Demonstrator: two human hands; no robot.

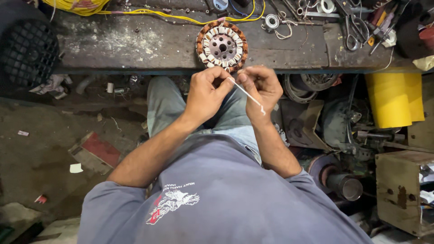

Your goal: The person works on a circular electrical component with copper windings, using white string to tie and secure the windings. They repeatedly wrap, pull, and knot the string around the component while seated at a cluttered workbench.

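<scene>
A black plastic crate (28,52) is seen at the far left, beside a worn wooden workbench (135,43) whose front edge runs across the view. Yellow wire (149,14) is laid along the bench's back.

The left hand (204,94) is held just below the bench edge, its thumb and forefinger pinched tight on the upper end of a thin white insulating sleeve (246,92). The sleeve slants down to the right, and its lower end, slightly frayed, lies against the heel of the right hand (261,89). The right hand's fingertips are closed narrowly near the left hand's pinch; whether a fine wire is being fed into the sleeve there cannot be told. Both hands are held over the person's lap, apart from the bench.

Directly above the hands, a round motor stator (222,46) with copper windings and white slot insulation is resting flat on the bench, untouched by either hand.

For the sleeve work to be done well, it is judged that the sleeve should be kept straight and lightly taut, gripped close to its open end, and turned gently rather than forced, so that it is not kinked or split.

Further right, scissors (356,29) and other hand tools are scattered on the bench, and a yellow container (394,99) stands below it among old motor parts (337,180).
</scene>
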